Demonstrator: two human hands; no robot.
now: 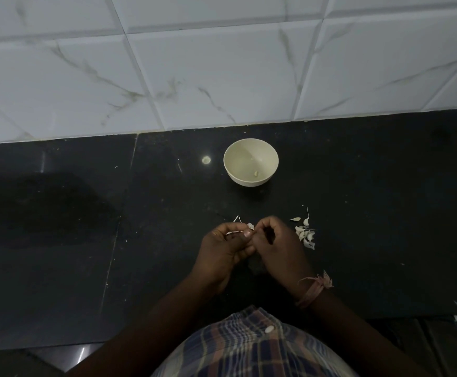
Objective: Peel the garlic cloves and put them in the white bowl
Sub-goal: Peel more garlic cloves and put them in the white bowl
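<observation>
Fingers: both sets are curling inward and meeting over one small garlic clove (pixel 250 226), pinching it between the fingertips above the counter.
Left hand (pixel 223 247): it is gripping the clove from the left, thumb lying across the front with the nail showing, a thin strip of pale skin sticking out beside the knuckles.
Right hand (pixel 275 244): it is closing on the same clove from the right, fingers bent tight; whether they are pulling skin I cannot tell.
White bowl (pixel 251 161): it is sitting upright on the far side of the hands, well apart from them, with one small pale piece, apparently a peeled clove, lying inside near its near wall.
Unpeeled cloves (pixel 305 234): a small heap is lying on the counter just right of the right hand, with a few loose bits slightly farther out.
Peel scraps (pixel 237 219): a couple of thin slivers are lying just beyond the left hand.
Counter (pixel 86 213): it is dark, glossy stone, reflecting a light spot left of the bowl.
Wall tiles (pixel 222 63): white, marble-veined, rising at the far edge.
Wrist thread (pixel 313 291): a frayed pinkish band is wrapping the right wrist.
Shirt (pixel 249 346): checked cloth is showing at the near edge.
</observation>
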